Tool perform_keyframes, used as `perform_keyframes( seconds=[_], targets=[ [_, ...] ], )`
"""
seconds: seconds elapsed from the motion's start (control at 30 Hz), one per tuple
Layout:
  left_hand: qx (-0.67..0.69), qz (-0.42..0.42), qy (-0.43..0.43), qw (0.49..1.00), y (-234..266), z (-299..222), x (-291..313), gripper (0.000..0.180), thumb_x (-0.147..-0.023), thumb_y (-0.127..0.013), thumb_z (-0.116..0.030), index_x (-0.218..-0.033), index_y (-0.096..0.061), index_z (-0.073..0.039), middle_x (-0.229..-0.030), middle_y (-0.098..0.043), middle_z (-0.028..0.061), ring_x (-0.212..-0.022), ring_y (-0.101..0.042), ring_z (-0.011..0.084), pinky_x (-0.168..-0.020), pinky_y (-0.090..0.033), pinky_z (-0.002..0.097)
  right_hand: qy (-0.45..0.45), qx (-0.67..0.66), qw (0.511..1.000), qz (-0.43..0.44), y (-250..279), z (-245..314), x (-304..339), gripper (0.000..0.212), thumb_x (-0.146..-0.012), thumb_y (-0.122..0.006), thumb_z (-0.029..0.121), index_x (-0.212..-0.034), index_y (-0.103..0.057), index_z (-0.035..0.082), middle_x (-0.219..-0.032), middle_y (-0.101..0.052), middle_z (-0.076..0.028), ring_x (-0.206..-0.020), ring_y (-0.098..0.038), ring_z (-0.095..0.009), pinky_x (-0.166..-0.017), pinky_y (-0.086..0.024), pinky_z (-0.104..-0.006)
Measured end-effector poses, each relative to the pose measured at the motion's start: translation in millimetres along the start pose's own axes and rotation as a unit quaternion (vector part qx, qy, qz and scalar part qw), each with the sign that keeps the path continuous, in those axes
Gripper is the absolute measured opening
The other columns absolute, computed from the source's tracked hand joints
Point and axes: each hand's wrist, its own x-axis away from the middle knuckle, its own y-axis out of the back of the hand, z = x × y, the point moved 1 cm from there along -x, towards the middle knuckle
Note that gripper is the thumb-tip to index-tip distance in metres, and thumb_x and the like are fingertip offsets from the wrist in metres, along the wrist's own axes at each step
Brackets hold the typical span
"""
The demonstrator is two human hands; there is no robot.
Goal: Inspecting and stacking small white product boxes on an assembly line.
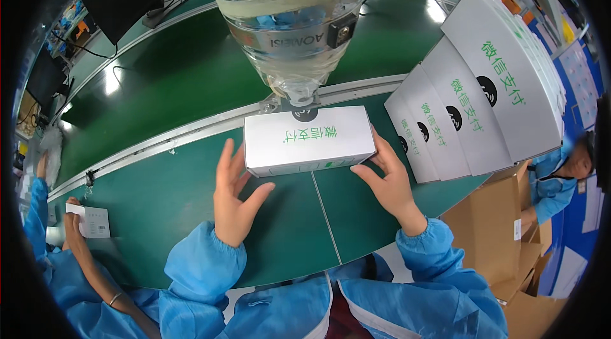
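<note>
A white oblong box (309, 141) with green printing and a black round mark at its far edge lies across the green table, in front of me. My left hand (237, 196) is at its left end, fingers spread, with the thumb apart and short of the near edge. At the right end, my right hand (389, 180) has its fingers along the side and its thumb by the near lower corner, gripping the box. Whether the left fingers touch the cardboard, I cannot tell. The box's underside is hidden.
Several stacked white boxes (471, 100) stand at the right. A large clear bottle (286, 27) hangs upside down over the far table. Beyond a metal rail (191, 126) runs a green belt. One co-worker holds a small white box (92, 221) at left; another stands by brown cartons (487, 224).
</note>
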Motion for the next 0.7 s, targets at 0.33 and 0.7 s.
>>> perform_keyframes(
  seconds=[0.33, 0.7],
  targets=[
    [-0.023, 0.037, -0.014, 0.999, -1.4, 17.9, -5.3, 0.068, -0.088, -0.069, 0.003, -0.148, -0.036, 0.004, -0.138, -0.055, 0.0225, -0.129, -0.055, 0.0305, -0.107, -0.046, 0.0406, 0.052, -0.039, 0.997, -0.029, 0.8, 7.6, -39.2, 0.069, -0.086, -0.073, -0.002, -0.148, -0.042, -0.002, -0.143, -0.055, -0.015, -0.129, -0.056, -0.023, -0.109, -0.043, -0.0361],
    [-0.066, 0.039, -0.064, 0.995, 0.1, 26.7, -26.7, 0.072, -0.085, -0.071, 0.006, -0.149, -0.040, 0.001, -0.143, -0.053, 0.0193, -0.128, -0.056, 0.0293, -0.106, -0.049, 0.0419, 0.056, -0.074, 0.995, -0.047, -3.7, -14.1, -38.9, 0.068, -0.088, -0.070, -0.006, -0.149, -0.039, -0.004, -0.144, -0.053, -0.017, -0.131, -0.053, -0.024, -0.111, -0.042, -0.0359]
  ],
)
